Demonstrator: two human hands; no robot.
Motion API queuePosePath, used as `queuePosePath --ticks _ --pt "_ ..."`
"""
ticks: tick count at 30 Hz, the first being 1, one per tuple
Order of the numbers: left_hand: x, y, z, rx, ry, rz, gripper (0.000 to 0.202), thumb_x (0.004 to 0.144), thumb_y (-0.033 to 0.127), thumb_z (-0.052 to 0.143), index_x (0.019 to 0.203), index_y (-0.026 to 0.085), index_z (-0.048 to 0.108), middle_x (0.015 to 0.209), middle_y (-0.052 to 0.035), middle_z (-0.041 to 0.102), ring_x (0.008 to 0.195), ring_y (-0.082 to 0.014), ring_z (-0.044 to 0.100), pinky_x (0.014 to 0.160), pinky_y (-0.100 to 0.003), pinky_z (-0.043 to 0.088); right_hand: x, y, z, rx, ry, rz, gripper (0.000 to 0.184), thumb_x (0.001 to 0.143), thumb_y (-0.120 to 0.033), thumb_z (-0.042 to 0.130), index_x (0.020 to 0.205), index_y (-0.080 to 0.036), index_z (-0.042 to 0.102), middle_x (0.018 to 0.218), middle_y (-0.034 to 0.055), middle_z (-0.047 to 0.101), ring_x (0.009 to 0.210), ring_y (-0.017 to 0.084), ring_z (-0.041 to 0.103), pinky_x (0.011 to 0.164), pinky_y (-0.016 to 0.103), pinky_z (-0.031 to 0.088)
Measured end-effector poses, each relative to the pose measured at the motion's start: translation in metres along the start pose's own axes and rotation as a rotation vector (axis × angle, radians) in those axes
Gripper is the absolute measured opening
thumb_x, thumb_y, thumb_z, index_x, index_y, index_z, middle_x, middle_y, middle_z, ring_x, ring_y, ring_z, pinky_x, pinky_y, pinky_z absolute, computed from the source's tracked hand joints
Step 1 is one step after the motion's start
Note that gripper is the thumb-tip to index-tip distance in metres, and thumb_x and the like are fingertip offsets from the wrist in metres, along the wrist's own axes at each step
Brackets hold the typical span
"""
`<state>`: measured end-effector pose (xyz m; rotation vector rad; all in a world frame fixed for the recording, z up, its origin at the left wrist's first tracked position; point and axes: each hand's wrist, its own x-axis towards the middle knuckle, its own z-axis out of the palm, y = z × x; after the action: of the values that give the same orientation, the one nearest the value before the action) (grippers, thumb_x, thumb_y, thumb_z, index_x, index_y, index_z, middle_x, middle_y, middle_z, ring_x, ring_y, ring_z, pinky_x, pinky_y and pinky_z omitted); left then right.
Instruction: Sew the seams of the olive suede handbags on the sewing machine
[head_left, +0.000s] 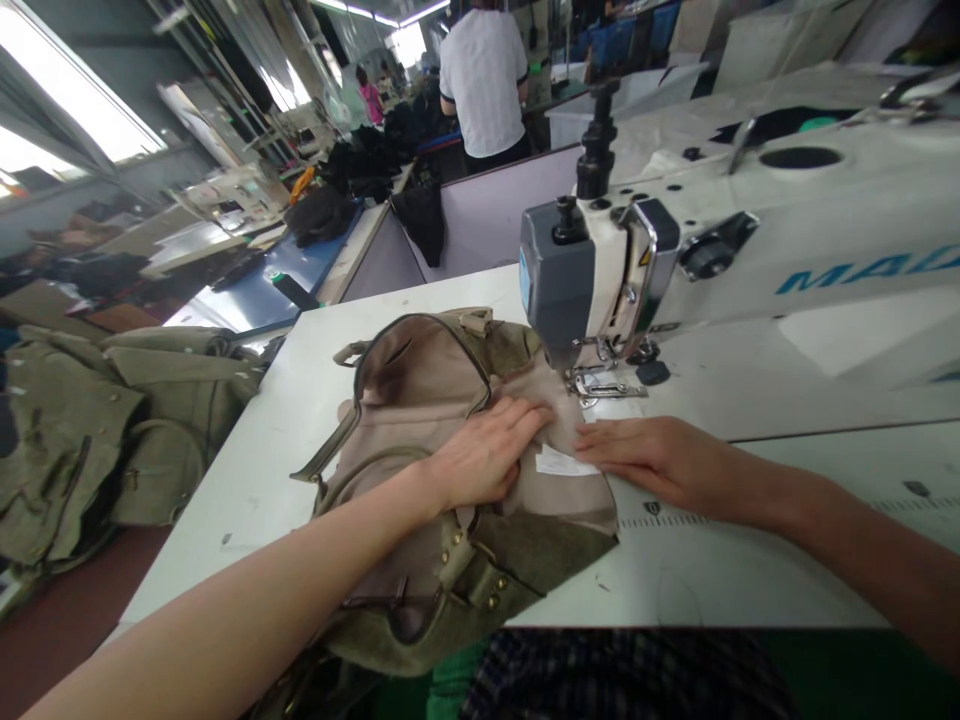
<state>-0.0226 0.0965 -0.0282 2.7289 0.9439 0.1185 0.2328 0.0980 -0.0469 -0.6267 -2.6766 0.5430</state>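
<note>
An olive canvas bag (442, 560), turned to show its beige lining, lies on the white sewing table (262, 470) in front of the sewing machine (637, 260). My left hand (487, 450) lies flat on the lining, fingers stretched toward the presser foot (600, 385). My right hand (652, 455) rests flat beside it, fingertips on a small white label (559, 462) at the lining's edge. Both hands press the fabric just in front of the needle.
A pile of more olive bags (97, 430) sits to the left, below table level. Beyond are blue worktables (255, 295) with dark garments. A person in a white shirt (484, 80) stands at the back, facing away.
</note>
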Motion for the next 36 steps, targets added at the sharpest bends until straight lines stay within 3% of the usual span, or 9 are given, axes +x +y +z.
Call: queuePosePath --ticks 4,12,19,29,36 --pt "0.000 -0.001 0.002 -0.003 0.018 0.022 0.073 0.067 0.004 0.045 0.138 0.010 0.029 0.141 -0.0151 0.039 0.132 -0.0238 0.034 0.111 -0.040 0.032 0.001 0.002 0.000 -0.051 0.007 -0.085 0.028 0.090 -0.006 0.048 0.108 -0.011 0.068 0.113 0.0101 0.068 0.112 0.023 0.060 0.102 0.039 0.046" --pt "0.000 0.000 0.005 -0.004 0.028 0.043 0.070 0.070 0.005 0.044 0.138 0.010 0.033 0.140 -0.0143 0.041 0.131 -0.0224 0.037 0.110 -0.038 0.034 -0.004 0.016 0.001 0.012 0.044 -0.103 0.027 0.090 -0.008 0.050 0.107 -0.018 0.069 0.115 0.0064 0.068 0.108 0.019 0.062 0.093 0.031 0.052" --pt "0.000 0.001 0.003 0.002 0.025 0.049 0.067 0.072 0.006 0.044 0.138 0.011 0.035 0.140 -0.0130 0.041 0.132 -0.0220 0.036 0.111 -0.037 0.033 0.000 0.007 0.006 -0.290 0.094 -0.252 0.025 0.091 -0.007 0.048 0.106 -0.013 0.067 0.104 0.0107 0.070 0.105 0.025 0.063 0.086 0.039 0.056" --pt "-0.001 0.000 0.003 0.023 0.018 0.058 0.074 0.072 0.006 0.044 0.143 0.009 0.028 0.151 -0.0129 0.028 0.142 -0.0222 0.022 0.118 -0.045 0.015 0.010 -0.022 0.031 -0.320 0.404 -0.036 0.033 0.095 -0.007 0.033 0.099 -0.008 0.066 0.095 0.0135 0.071 0.088 0.020 0.068 0.081 0.031 0.058" --pt "0.001 0.000 0.003 0.040 -0.053 0.033 0.077 0.068 0.005 0.044 0.144 0.011 0.030 0.151 -0.0101 0.031 0.141 -0.0211 0.026 0.119 -0.046 0.012 0.000 -0.028 0.044 -0.336 0.412 0.023 0.033 0.087 -0.001 0.038 0.102 -0.007 0.067 0.102 0.0151 0.071 0.097 0.022 0.067 0.088 0.035 0.056"
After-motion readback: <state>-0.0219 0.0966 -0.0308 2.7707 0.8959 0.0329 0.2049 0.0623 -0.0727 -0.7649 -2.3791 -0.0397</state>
